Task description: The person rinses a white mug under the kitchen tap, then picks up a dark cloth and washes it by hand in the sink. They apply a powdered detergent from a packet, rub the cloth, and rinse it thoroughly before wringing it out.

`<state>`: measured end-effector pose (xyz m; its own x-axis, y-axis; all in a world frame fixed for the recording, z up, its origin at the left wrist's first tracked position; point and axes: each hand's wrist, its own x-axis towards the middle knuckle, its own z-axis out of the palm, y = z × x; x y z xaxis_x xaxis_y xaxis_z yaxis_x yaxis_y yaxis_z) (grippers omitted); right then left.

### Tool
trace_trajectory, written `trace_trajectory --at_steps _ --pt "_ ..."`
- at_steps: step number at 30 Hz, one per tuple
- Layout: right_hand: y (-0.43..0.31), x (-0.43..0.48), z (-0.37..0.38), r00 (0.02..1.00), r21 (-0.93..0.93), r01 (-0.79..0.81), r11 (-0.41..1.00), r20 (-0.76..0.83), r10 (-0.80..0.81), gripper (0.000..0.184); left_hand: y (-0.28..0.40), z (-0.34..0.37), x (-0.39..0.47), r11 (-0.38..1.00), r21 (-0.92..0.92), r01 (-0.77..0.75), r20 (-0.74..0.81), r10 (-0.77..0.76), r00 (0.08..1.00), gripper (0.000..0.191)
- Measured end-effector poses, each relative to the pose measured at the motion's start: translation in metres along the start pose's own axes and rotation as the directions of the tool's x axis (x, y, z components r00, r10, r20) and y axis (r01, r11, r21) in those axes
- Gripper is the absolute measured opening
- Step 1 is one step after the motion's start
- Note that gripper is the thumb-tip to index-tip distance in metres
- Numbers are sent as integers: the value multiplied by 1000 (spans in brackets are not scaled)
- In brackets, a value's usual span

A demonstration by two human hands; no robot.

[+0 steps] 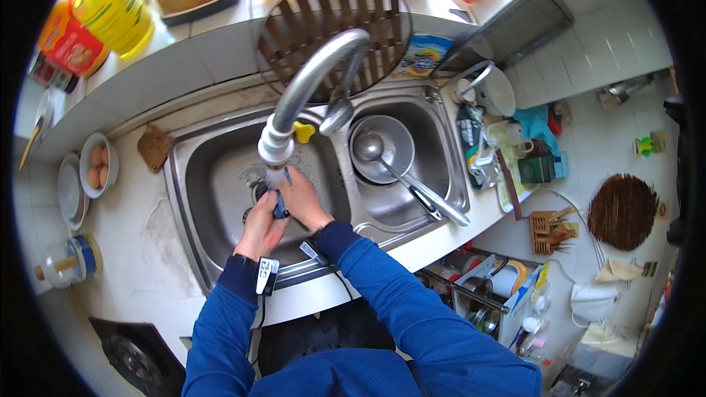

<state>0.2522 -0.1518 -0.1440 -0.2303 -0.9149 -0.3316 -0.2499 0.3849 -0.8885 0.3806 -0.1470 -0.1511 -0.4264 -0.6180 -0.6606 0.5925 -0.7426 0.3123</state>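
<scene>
Both my hands are over the left basin of a stainless steel double sink [212, 204], just below the white nozzle of the curved metal faucet [317, 74]. A small blue item [280, 207], perhaps a cloth or sponge, is between my left hand [262, 226] and my right hand [302, 198]; my fingers partly hide it. Water runs from the nozzle onto my hands. Beneath them lies the drain, partly covered. In the right basin stands a metal pot [405, 138] with a ladle [368, 145] and another long-handled utensil resting across it.
A round slatted rack [331, 27] leans behind the faucet. On the left counter are a bowl of brown eggs [113, 171], a brown scrap [154, 148] and a plastic bottle [69, 262]. Packets and a tray stand right of the sink. An open rack [480, 292] is below the counter.
</scene>
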Motion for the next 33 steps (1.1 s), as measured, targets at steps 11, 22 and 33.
trace_trajectory --at_steps 11,22,33 --pt "-24 -43 8 757 -296 642 707 101 -645 29 38 0 16 1000 -18 14 127 -12 992 40" --pt "-16 -34 6 842 40 539 841 0 -540 41 35 26 14 996 11 -85 20 85 996 40" --pt "-1 7 -7 982 385 57 921 -188 18 33 35 28 -10 934 357 -10 82 -20 996 30"
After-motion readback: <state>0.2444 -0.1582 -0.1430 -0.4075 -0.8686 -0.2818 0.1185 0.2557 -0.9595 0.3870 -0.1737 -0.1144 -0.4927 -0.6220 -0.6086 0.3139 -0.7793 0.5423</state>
